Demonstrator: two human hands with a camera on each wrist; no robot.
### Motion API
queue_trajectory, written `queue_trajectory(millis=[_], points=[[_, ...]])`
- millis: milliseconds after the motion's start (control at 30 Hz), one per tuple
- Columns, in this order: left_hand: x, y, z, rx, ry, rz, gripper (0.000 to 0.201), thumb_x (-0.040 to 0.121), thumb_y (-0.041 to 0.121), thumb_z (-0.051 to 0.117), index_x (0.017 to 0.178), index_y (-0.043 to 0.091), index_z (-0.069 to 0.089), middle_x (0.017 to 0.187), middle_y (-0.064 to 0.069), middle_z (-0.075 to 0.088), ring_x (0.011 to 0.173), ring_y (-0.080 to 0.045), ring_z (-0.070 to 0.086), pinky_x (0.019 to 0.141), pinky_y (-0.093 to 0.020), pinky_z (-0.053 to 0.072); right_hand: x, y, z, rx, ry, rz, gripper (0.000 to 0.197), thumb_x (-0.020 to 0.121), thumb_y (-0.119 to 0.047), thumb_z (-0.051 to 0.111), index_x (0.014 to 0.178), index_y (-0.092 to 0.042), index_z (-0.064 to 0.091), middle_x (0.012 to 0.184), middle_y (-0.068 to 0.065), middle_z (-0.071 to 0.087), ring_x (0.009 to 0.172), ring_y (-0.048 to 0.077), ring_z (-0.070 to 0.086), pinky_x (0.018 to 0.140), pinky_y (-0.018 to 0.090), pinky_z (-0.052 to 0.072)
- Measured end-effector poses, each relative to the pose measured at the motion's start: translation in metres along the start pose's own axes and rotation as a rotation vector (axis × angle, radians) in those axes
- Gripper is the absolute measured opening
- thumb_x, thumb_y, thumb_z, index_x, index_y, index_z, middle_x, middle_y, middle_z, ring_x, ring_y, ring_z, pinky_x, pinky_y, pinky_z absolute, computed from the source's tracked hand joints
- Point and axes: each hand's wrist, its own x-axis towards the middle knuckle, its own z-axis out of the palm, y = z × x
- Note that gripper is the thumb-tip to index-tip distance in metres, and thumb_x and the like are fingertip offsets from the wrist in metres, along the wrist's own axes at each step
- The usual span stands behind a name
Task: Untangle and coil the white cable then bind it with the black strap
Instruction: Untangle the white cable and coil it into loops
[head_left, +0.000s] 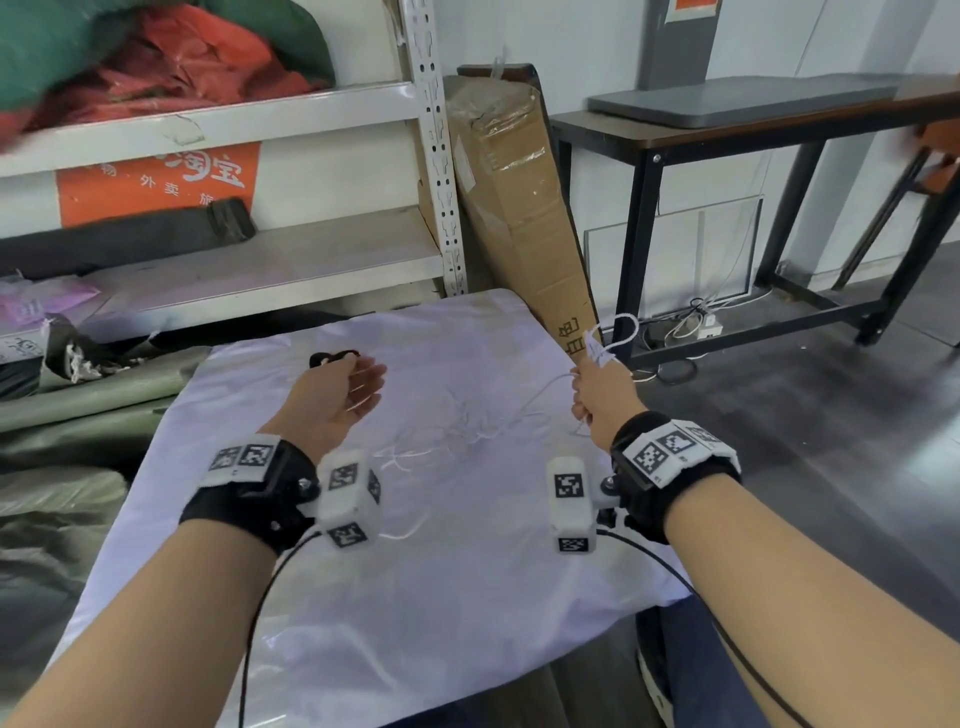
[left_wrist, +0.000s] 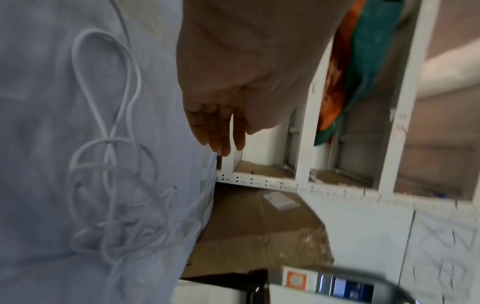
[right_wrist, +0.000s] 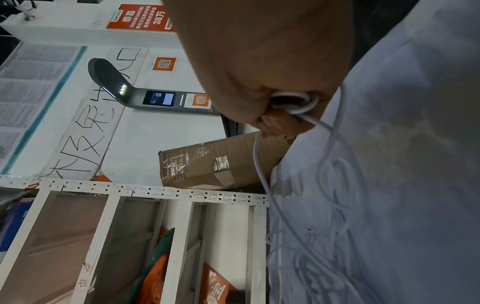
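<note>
A thin white cable (head_left: 467, 431) lies tangled on the white sheet (head_left: 415, 597) between my hands; its knotted loops (left_wrist: 111, 185) show in the left wrist view. My right hand (head_left: 597, 387) grips one end of the cable, with small coiled loops (head_left: 618, 332) sticking out above the fist and a loop (right_wrist: 293, 102) showing at the fingers in the right wrist view. My left hand (head_left: 358, 384) hovers palm up, fingers relaxed and holding nothing, just in front of the black strap (head_left: 332, 357) lying on the sheet's far side.
A white metal shelf rack (head_left: 436, 156) with bags stands at the back left. A tall cardboard box (head_left: 519, 197) leans behind the sheet's far corner. A dark-framed desk (head_left: 779, 130) is at the right, with dark floor (head_left: 805, 441) below.
</note>
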Motion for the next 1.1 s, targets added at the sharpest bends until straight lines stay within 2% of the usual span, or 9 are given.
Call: queue_trajectory(millis=[100, 233, 367, 500, 667, 733, 833, 967, 1100], points=[[-0.006, -0.016, 0.020, 0.301, -0.097, 0.072, 0.021, 0.098, 0.016, 0.044, 0.082, 0.011, 0.057, 0.087, -0.006, 0.063, 0.076, -0.016, 0.058, 0.070, -0.024, 0.047, -0.010, -0.004, 0.013, 0.038, -0.102, 0.055, 0.035, 0.102, -0.010, 0.027, 0.069, -0.015, 0.040, 0.062, 0.002, 0.035, 0.042, 0.009, 0.032, 0.038, 0.016, 0.025], [-0.012, -0.035, 0.037, 1.110, -0.181, 0.309, 0.025, 0.096, 0.033, 0.050, 0.082, 0.012, 0.049, 0.081, -0.008, 0.049, 0.077, -0.020, 0.047, 0.068, -0.029, 0.035, -0.020, -0.015, 0.017, 0.112, -0.099, 0.048, 0.031, 0.102, -0.015, 0.031, 0.073, -0.014, 0.042, 0.062, 0.001, 0.035, 0.048, 0.010, 0.025, 0.032, 0.014, 0.022], [-0.019, -0.038, 0.053, 1.420, -0.314, 0.234, 0.044, 0.088, 0.053, 0.055, 0.075, 0.011, 0.051, 0.072, -0.008, 0.047, 0.066, -0.021, 0.044, 0.055, -0.028, 0.028, -0.023, -0.019, 0.014, 0.106, -0.159, 0.038, 0.029, 0.102, -0.017, 0.034, 0.075, -0.014, 0.044, 0.063, -0.001, 0.038, 0.046, 0.009, 0.026, 0.036, 0.016, 0.023], [-0.017, -0.035, 0.049, 1.266, -0.343, 0.183, 0.031, 0.085, 0.029, 0.068, 0.066, 0.008, 0.055, 0.062, -0.004, 0.048, 0.057, -0.016, 0.042, 0.054, -0.026, 0.029, -0.024, -0.022, 0.010, -0.021, -0.196, 0.055, 0.029, 0.101, -0.018, 0.036, 0.074, -0.014, 0.046, 0.064, -0.001, 0.042, 0.045, 0.009, 0.027, 0.039, 0.017, 0.024], [-0.018, -0.028, 0.035, 0.843, -0.288, 0.138, 0.003, 0.086, 0.018, 0.067, 0.085, 0.016, 0.066, 0.074, 0.000, 0.064, 0.060, -0.008, 0.052, 0.055, -0.016, 0.038, -0.024, -0.019, 0.004, -0.203, -0.233, 0.119, 0.029, 0.101, -0.017, 0.037, 0.074, -0.011, 0.047, 0.068, 0.002, 0.049, 0.049, 0.009, 0.029, 0.032, 0.012, 0.025], [-0.017, -0.024, 0.032, 0.742, -0.271, 0.121, 0.006, 0.088, 0.015, 0.065, 0.093, 0.018, 0.066, 0.078, 0.000, 0.064, 0.065, -0.009, 0.055, 0.057, -0.015, 0.038, -0.026, -0.019, 0.002, -0.266, -0.278, 0.141, 0.027, 0.101, -0.017, 0.037, 0.077, -0.010, 0.048, 0.070, 0.003, 0.054, 0.049, 0.009, 0.030, 0.035, 0.013, 0.026], [-0.016, -0.020, 0.029, 0.656, -0.229, 0.134, 0.010, 0.087, 0.008, 0.065, 0.092, 0.016, 0.065, 0.081, 0.000, 0.064, 0.073, -0.012, 0.057, 0.067, -0.019, 0.041, -0.031, -0.023, 0.003, -0.332, -0.400, 0.163, 0.022, 0.101, -0.019, 0.039, 0.083, -0.008, 0.048, 0.074, 0.005, 0.060, 0.049, 0.009, 0.029, 0.038, 0.014, 0.027], [-0.019, -0.021, 0.028, 0.585, -0.229, 0.156, 0.016, 0.085, 0.002, 0.065, 0.097, 0.012, 0.066, 0.085, 0.002, 0.067, 0.077, -0.012, 0.060, 0.063, -0.015, 0.042, -0.035, -0.029, 0.008, -0.380, -0.495, 0.123, 0.019, 0.101, -0.022, 0.041, 0.092, -0.007, 0.050, 0.085, 0.005, 0.065, 0.049, 0.008, 0.029, 0.038, 0.013, 0.029], [-0.021, -0.023, 0.031, 0.477, -0.234, 0.160, 0.021, 0.084, -0.004, 0.063, 0.096, 0.012, 0.063, 0.093, 0.001, 0.070, 0.075, -0.009, 0.063, 0.067, -0.014, 0.047, -0.040, -0.034, 0.011, -0.282, -0.623, 0.088, 0.021, 0.101, -0.023, 0.041, 0.087, -0.009, 0.050, 0.099, 0.008, 0.067, 0.046, 0.006, 0.027, 0.038, 0.013, 0.027]])
